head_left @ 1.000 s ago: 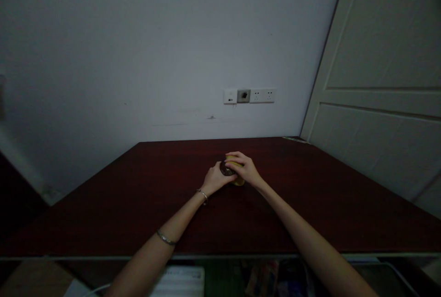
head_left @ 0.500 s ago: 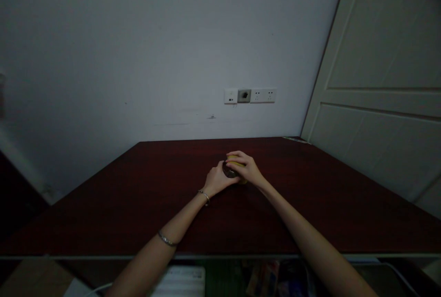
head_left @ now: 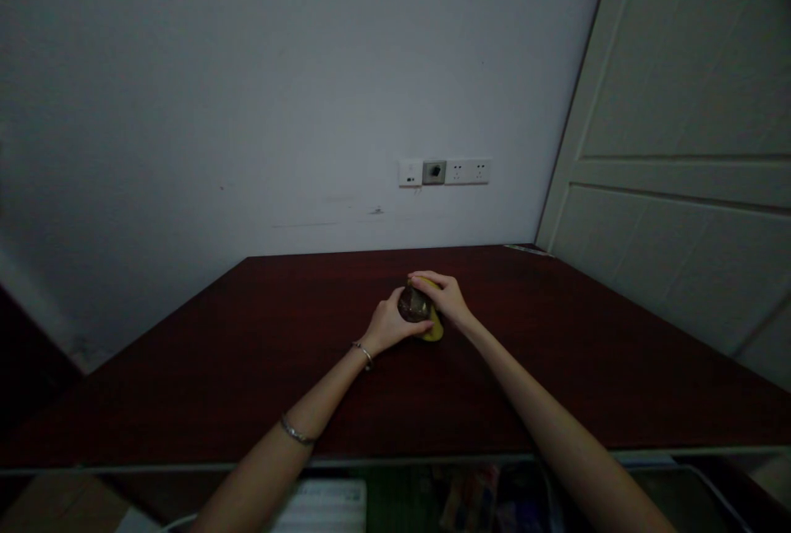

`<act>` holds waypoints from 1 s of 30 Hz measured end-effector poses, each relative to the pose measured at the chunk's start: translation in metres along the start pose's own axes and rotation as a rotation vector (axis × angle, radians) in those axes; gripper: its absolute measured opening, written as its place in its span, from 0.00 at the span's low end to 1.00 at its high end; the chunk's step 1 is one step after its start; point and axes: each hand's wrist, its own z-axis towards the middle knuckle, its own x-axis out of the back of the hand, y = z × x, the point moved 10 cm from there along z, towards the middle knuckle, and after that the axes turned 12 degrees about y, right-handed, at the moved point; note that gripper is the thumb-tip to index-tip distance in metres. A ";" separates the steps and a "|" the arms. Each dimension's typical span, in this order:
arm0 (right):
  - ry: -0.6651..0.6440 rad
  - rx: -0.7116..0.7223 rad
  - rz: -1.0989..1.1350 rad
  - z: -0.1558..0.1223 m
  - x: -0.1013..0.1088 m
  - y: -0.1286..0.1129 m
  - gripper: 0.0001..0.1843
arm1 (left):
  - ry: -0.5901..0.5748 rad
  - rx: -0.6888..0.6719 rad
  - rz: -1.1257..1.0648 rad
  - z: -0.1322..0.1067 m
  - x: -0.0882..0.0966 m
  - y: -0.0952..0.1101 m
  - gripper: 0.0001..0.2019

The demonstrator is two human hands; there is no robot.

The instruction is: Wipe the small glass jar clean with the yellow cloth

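Note:
Near the middle of the dark red tabletop point(head_left: 259, 368), my left hand point(head_left: 389, 324) is wrapped round a dark, shiny, rounded object point(head_left: 414, 305). Its kind is hard to make out in the dim light. Along its right side lies a yellow piece point(head_left: 435, 329), possibly a cloth, whose lower end shows below my left thumb. My right hand point(head_left: 449, 297) grips the upper part of that piece, fingers bent over the top against the dark object. My palms and the far side of both things are hidden.
Behind the table rises a pale wall with sockets and switches point(head_left: 445, 172). A white panelled door point(head_left: 673, 220) stands at the right. Below the table's front edge point(head_left: 426, 460) are a white box-like item point(head_left: 330, 507) and several packages point(head_left: 473, 500).
My right hand has shifted slightly over the yellow piece, and more of that piece and of the dark object's face now shows. My left hand keeps its hold.

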 end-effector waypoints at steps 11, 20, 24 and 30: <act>0.017 -0.076 0.105 -0.001 0.004 0.005 0.20 | -0.024 0.190 -0.455 0.009 -0.010 -0.011 0.28; -0.282 -0.054 0.097 -0.015 -0.018 -0.001 0.44 | -0.091 0.345 -0.603 0.008 -0.015 -0.024 0.30; -0.233 0.015 -0.008 -0.017 -0.018 0.001 0.49 | -0.152 0.381 -0.600 0.007 -0.019 -0.027 0.31; -0.182 -0.077 0.075 -0.013 -0.015 0.016 0.47 | -0.269 0.478 -0.570 0.001 -0.026 -0.035 0.34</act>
